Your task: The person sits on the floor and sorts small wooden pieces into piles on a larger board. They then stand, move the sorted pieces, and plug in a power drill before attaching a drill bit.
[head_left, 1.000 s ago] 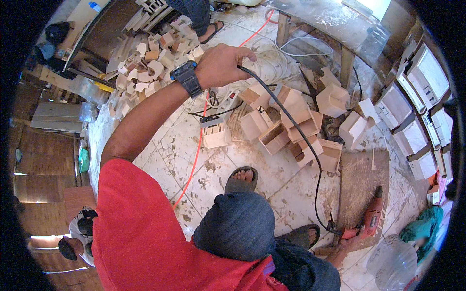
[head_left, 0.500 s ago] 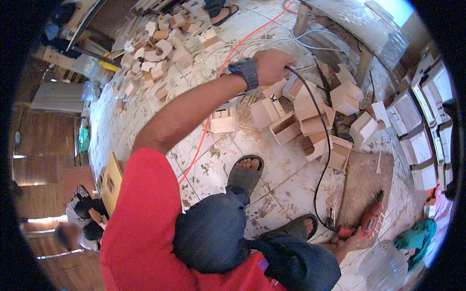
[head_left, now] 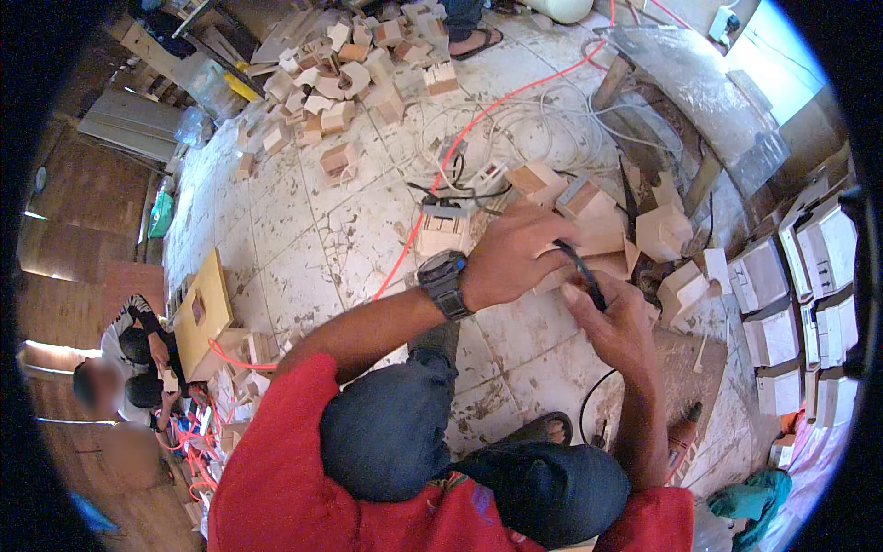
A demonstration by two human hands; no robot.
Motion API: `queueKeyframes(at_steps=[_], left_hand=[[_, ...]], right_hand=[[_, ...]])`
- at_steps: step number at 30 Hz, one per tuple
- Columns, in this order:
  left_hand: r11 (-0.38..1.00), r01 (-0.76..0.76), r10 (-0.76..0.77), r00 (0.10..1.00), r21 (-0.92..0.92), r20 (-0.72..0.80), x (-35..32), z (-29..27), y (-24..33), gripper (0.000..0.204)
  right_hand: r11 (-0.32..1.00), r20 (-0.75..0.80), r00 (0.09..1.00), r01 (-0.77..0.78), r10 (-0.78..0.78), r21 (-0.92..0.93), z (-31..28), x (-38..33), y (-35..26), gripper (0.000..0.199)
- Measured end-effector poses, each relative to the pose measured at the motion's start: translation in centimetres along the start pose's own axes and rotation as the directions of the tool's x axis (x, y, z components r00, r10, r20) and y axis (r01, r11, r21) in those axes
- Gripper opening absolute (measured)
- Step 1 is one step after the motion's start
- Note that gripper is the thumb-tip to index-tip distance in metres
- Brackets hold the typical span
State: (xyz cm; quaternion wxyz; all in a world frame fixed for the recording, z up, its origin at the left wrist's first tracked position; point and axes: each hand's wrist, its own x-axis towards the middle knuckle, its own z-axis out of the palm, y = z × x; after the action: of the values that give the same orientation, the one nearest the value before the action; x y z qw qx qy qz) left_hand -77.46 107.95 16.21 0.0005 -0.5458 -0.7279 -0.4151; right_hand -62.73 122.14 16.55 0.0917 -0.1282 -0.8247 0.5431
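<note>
Black cable [head_left: 589, 278] is held above tiled floor [head_left: 285, 207]: left hand [head_left: 520, 250] pinching, right hand [head_left: 621, 324] wrapped round it. Wooden boxes [head_left: 662, 232] beyond, insides partly hidden. Stacked boxes [head_left: 773, 333], far right, bear dark arrow-like marks [head_left: 834, 241].

Moderate daylight, entering chiefly at the pale opening [head_left: 786, 51], upper right. Glare whitens the left margin of the tiled floor [head_left: 204, 219]; the bench top [head_left: 685, 78] shows mottled highlights. Thin bright slits [head_left: 60, 350] cut the dim wooden wall [head_left: 83, 248]. Left hand [head_left: 520, 253] and right hand [head_left: 621, 322] appear fairly sharp. Fisheye distortion bends edges near the black rim; 2 round patches [head_left: 97, 386], lower left, are blurred.
</note>
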Motion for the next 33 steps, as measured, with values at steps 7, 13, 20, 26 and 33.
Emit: queueKeyframes(at_steps=[7,13,20,26,33], left_hand=[[0.932,-0.08,-0.06,0.928,0.353,0.367,-1.2,-2.5,-18.5,0.025],[0.856,0.284,-0.299,0.954,0.433,-0.035,2.8,-12.1,-32.0,0.019],[0.993,-0.045,0.097,0.818,-0.105,0.567,-0.8,-6.4,-25.3,0.036],[0.999,-0.035,0.038,0.941,-0.014,0.336,5.4,-6.9,-27.3,0.025],[0.935,-0.005,-0.176,0.861,-0.354,-0.477,10.1,-16.7,-25.2,0.022]], right_hand=[[0.957,-0.185,0.94,0.271,-0.285,-0.099,-1.9,-1.9,-5.1,0.036],[0.885,-0.567,0.744,0.463,-0.354,0.055,-1.8,-2.0,-6.6,0.04],[0.856,-0.62,0.785,0.321,0.0,0.406,-2.3,2.9,-7.5,0.026],[0.737,-0.664,0.726,0.546,-0.179,0.399,-6.4,1.3,-11.4,0.031],[0.941,-0.19,0.961,-0.244,0.202,-0.234,-4.9,2.1,-6.8,0.042]])
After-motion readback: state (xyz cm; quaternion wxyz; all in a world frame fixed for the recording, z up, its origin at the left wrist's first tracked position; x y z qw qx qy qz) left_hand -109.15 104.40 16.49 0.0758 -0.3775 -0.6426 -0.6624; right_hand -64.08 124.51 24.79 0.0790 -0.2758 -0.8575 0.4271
